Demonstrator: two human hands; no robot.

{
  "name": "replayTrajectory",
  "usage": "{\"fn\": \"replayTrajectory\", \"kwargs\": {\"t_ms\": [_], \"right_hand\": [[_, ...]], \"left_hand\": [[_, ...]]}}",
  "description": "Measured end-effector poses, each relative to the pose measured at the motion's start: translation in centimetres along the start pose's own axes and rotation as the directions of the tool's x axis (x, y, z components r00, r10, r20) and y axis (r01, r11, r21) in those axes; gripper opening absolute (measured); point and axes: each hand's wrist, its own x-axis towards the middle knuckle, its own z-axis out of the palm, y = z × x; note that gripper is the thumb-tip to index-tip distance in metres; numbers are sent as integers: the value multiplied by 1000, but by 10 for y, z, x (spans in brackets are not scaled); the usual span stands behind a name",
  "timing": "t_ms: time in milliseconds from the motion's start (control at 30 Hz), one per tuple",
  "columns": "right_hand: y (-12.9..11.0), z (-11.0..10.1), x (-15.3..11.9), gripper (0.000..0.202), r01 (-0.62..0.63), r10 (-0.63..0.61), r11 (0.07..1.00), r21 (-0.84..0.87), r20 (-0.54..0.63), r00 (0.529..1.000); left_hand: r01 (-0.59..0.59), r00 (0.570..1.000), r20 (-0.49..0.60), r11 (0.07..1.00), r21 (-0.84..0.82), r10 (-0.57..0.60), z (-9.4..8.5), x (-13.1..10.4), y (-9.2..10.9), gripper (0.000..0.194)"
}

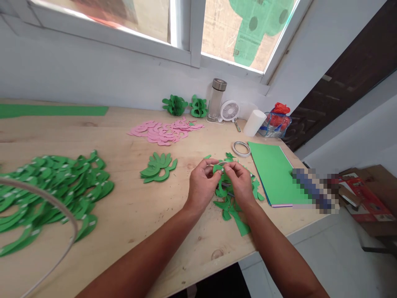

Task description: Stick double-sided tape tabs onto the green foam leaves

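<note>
In the head view, my left hand pinches a small green paper cut-out between thumb and fingers. My right hand is closed at the cut-out's right edge, its fingertips by a small white bit that looks like tape. A thin pale strip arcs over the fingertips; what it is I cannot make out. Below both hands lie green paper scraps, partly covering something dark. Left of my left hand sits a small stack of green paper cut-outs. Beyond my right hand is a roll of tape.
A large pile of green cut-outs with white tabs covers the left. Pink cut-outs lie farther back. Along the wall stand a bottle, a small fan and a white cylinder. Green sheets lie at right.
</note>
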Motion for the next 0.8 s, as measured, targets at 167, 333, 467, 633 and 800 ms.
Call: {"fn": "replayTrajectory", "kwargs": {"t_ms": [167,333,467,633,800], "right_hand": [[0,1,0,19,-33,34,999,27,-39,999],[-5,1,-1,20,-44,45,998,42,-27,999],[-1,0,0,16,3,-3,1000,9,-2,1000],[9,-1,3,13,15,-15,1000,-21,-5,1000],[8,0,2,14,1,-1,1000,-5,-4,1000]], "left_hand": [[5,1000,3,1000,-21,-5,1,0,0,22],[-4,1000,-1,999,-37,3,1,-1,1,20],[-9,1000,-14,1000,-28,8,0,0,1,19],[-5,1000,-20,1000,-25,4,0,1,0,19],[-15,1000,-1,1000,-15,15,0,1,-1,21]]}}
